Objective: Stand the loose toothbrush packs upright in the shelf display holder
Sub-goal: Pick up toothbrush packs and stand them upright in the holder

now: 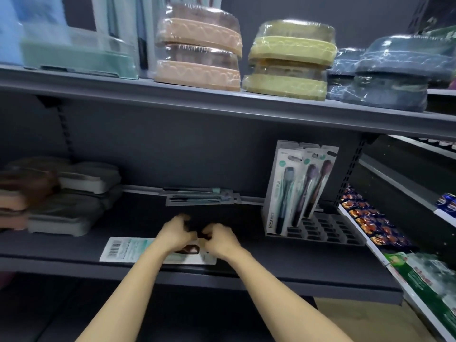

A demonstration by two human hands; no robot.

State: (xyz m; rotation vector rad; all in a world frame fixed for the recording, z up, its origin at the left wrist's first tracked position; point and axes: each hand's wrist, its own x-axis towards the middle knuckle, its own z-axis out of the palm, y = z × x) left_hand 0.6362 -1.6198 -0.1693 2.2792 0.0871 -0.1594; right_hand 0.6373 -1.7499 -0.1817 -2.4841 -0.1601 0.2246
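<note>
My left hand (pixel 176 233) and right hand (pixel 219 239) hover close together, fingers curled, over a toothbrush pack (pixel 128 248) lying flat at the front of the dark shelf (pixel 74 245); whether either grips it, I cannot tell. More packs (pixel 199 197) lie flat by the back wall. Three packs (pixel 299 188) stand upright in the gray holder (pixel 328 230) to my right.
</note>
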